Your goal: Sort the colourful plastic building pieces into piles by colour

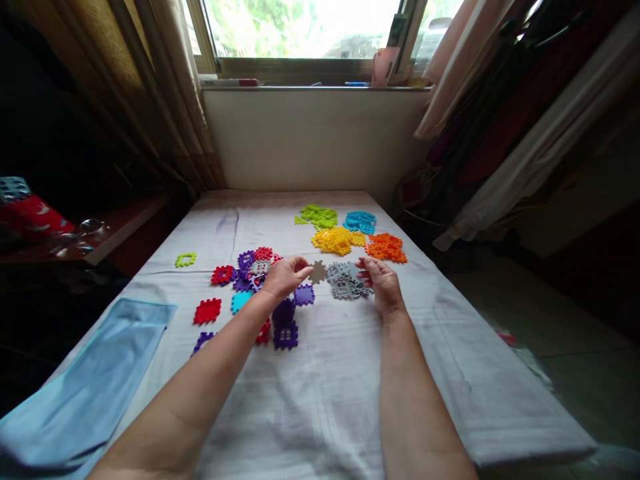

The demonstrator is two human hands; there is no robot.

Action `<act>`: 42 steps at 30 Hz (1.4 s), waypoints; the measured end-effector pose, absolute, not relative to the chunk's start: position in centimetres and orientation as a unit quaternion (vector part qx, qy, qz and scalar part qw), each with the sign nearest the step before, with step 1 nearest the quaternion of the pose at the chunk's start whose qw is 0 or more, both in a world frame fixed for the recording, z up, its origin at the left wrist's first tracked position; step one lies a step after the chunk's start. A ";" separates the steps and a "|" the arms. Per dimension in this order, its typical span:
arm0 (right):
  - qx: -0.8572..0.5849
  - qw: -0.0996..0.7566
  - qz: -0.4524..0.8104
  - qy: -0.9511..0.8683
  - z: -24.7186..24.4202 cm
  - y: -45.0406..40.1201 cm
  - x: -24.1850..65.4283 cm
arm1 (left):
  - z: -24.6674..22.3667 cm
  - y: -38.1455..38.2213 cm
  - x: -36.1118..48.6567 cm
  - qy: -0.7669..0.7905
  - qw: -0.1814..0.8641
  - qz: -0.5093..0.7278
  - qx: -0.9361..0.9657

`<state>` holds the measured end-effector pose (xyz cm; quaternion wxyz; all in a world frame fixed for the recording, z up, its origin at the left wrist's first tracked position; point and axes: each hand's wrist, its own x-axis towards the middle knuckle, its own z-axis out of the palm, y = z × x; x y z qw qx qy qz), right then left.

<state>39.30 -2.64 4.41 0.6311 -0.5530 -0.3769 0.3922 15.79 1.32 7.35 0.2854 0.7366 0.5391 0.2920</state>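
Your left hand [287,275] pinches a grey piece [319,272] beside the grey pile [343,283]; you can't tell whether your right hand [384,283], opposite, grips anything. Low knuckles could scatter the pile.

the left hand [287,277] and right hand [383,284] are bare. the left forearm [200,393] and right forearm [421,393] are bare too, narrowing smoothly.

we see a pale, creased cloth [325,407] covering the table. toward its far right we have heaps of lime pieces [320,217], blue pieces [360,222], yellow pieces [334,241] and orange pieces [387,248], with grey pieces [345,281] nearer us. farther left we find purple pieces [286,335], red pieces [207,311], a lime frame [186,260] and a light blue cloth [100,380].
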 end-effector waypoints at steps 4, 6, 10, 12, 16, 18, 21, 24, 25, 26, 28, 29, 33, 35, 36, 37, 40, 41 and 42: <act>-0.535 0.564 0.450 -0.439 4.3 -2.7 38.2 | 7.0 1.1 18.8 0.514 0.299 0.288 0.750; -0.522 0.556 0.456 -0.459 3.9 -2.2 37.9 | 7.0 1.0 19.7 0.504 0.306 0.287 0.755; -0.578 0.568 0.372 -0.453 2.7 -1.5 38.9 | 7.3 0.9 19.3 0.521 0.280 0.278 0.757; -0.644 0.562 0.279 -0.438 2.2 -1.3 39.7 | 7.7 1.0 17.4 0.561 0.214 0.249 0.760; -0.732 0.513 0.147 -0.423 1.7 -1.4 40.4 | 8.3 1.8 11.6 0.633 0.076 0.162 0.754; -0.751 0.490 0.118 -0.427 1.7 -1.5 40.1 | 8.4 2.2 8.9 0.667 0.056 0.133 0.731; -0.766 0.463 0.086 -0.437 1.8 -1.6 39.5 | 8.2 2.9 6.3 0.690 0.047 0.071 0.719; -0.766 0.460 0.049 -0.446 1.8 -1.7 39.2 | 7.9 3.6 5.8 0.676 0.045 0.051 0.734; -0.765 0.461 0.040 -0.448 1.7 -1.7 39.2 | 7.9 3.7 5.9 0.669 0.044 0.045 0.740; -0.764 0.462 0.035 -0.449 1.7 -1.7 39.3 | 7.8 3.9 6.0 0.664 0.042 0.039 0.746; -0.765 0.463 0.039 -0.447 1.5 -1.6 39.4 | 7.9 4.1 6.3 0.658 0.038 0.022 0.751; -0.765 0.465 0.045 -0.444 1.3 -1.5 39.4 | 7.9 4.2 6.5 0.658 0.035 0.013 0.753; -0.754 0.494 0.054 -0.430 0.6 -1.2 39.8 | 8.4 4.6 7.0 0.650 0.024 -0.023 0.759; -0.742 0.520 0.050 -0.420 0.2 -1.0 40.0 | 8.7 4.6 7.1 0.647 0.018 -0.030 0.762; -0.737 0.533 0.049 -0.413 0.0 -0.8 40.2 | 8.9 4.5 7.2 0.647 0.014 -0.031 0.762; -0.733 0.547 0.050 -0.402 -0.1 -0.7 40.4 | 9.1 4.5 7.2 0.648 0.010 -0.030 0.761; -0.714 0.604 0.070 -0.347 -0.7 -0.3 40.9 | 9.8 4.0 7.2 0.658 -0.010 -0.012 0.752; -0.704 0.626 0.078 -0.327 -0.9 -0.1 41.0 | 10.1 3.8 7.3 0.663 -0.021 -0.004 0.749; -0.694 0.645 0.084 -0.309 -1.1 0.0 41.1 | 10.3 3.6 7.6 0.666 -0.033 0.012 0.745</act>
